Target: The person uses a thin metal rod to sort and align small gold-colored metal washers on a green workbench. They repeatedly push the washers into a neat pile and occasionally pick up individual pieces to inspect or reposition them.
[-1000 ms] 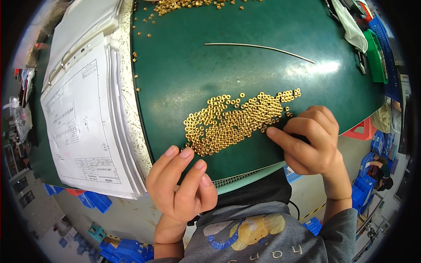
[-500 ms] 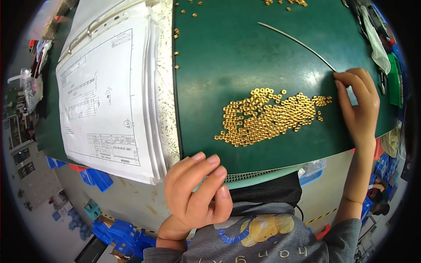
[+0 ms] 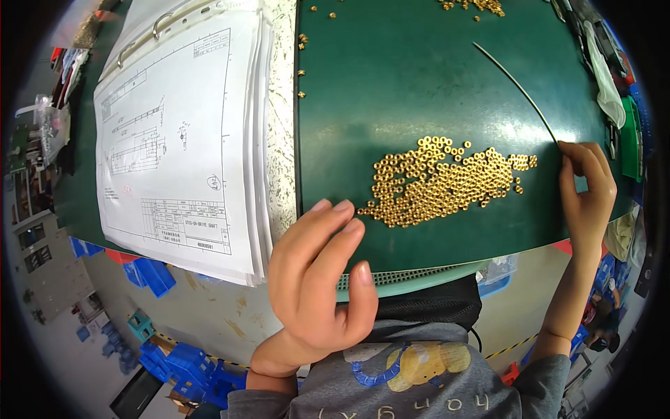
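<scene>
Between the thumb and fingertips of my right hand (image 3: 588,192) is one end of a thin, slightly curved metal rod (image 3: 518,85). Its other end reaches away over the green table mat. My left hand (image 3: 317,283) holds nothing; its fingers are spread, and the fingertips come close to the near-left corner of a flat pile of small brass rings (image 3: 440,187). These look like little collars or nuts with a central hole, packed side by side in one layer. A small group sits just left of my right hand, apart from it.
A thick ring binder (image 3: 167,146) of technical drawings lies on the left of the green mat (image 3: 391,77). More brass rings (image 3: 481,5) are at the far edge, with a few along the binder's side. A green bin (image 3: 631,136) stands at the right, and a mesh-bottomed tray (image 3: 412,281) below the near edge.
My right hand has come nearer to me, and the rod now points more steeply away. My left hand has moved forward toward the rings, its fingers wider apart. The whole view has shifted slightly.
</scene>
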Motion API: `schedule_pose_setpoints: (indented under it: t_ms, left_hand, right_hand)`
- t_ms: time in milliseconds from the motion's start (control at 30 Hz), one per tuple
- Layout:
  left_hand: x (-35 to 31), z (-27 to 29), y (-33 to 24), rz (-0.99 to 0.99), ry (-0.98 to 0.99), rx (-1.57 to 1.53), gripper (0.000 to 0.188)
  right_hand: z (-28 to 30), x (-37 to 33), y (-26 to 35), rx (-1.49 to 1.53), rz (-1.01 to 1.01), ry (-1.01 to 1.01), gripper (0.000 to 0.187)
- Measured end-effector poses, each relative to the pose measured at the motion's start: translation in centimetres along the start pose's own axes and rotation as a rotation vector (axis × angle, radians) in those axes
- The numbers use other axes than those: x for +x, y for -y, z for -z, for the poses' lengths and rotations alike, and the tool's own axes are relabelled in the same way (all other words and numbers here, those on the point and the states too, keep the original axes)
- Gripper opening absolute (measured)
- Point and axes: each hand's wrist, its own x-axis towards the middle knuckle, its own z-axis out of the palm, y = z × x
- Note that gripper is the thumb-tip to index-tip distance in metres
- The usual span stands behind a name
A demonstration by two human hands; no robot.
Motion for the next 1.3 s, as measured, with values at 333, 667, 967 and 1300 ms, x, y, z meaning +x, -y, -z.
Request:
schedule_pose_setpoints:
  t_ms: [333,667,967,1300]
  left_hand:
    - [-0.5,-0.9,0.4,0.000,-0.015,0.219,0.036]
    - [-0.1,-1.2,0.5,-0.053,-0.052,0.251,0.037]
    - [0.4,-1.2,0.3,-0.049,-0.028,0.230,0.031]
    - [0.6,-1.5,0.4,-0.044,-0.025,0.241,0.025]
  right_hand:
    - [0.2,-4.9,5.2,-0.055,-0.046,-0.005,0.029]
    - [-0.9,-4.2,8.6,-0.039,0.053,0.037,0.033]
    - [-1.0,-4.1,8.8,-0.037,0.080,0.059,0.036]
    - [-1.5,-3.6,9.7,0.036,0.062,0.055,0.034]
